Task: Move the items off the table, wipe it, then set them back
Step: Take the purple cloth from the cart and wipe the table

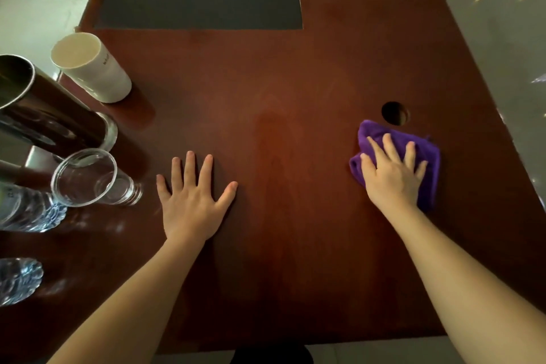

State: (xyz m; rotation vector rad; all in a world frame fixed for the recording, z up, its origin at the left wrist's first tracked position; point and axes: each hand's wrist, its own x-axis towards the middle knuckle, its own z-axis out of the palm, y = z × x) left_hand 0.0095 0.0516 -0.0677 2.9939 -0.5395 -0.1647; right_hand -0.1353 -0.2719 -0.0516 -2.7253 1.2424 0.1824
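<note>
Head view shows your right hand [394,170] pressed flat, fingers spread, on a purple cloth [428,156] lying on the brown surface [295,83] just beside a round hole [395,113]. Your left hand [193,201] lies palm-down and splayed on bare wood, gripping nothing. Along the left edge stand a white cup [94,68], a steel tumbler [50,115], a clear glass [91,177] and two plastic bottles [26,210].
</note>
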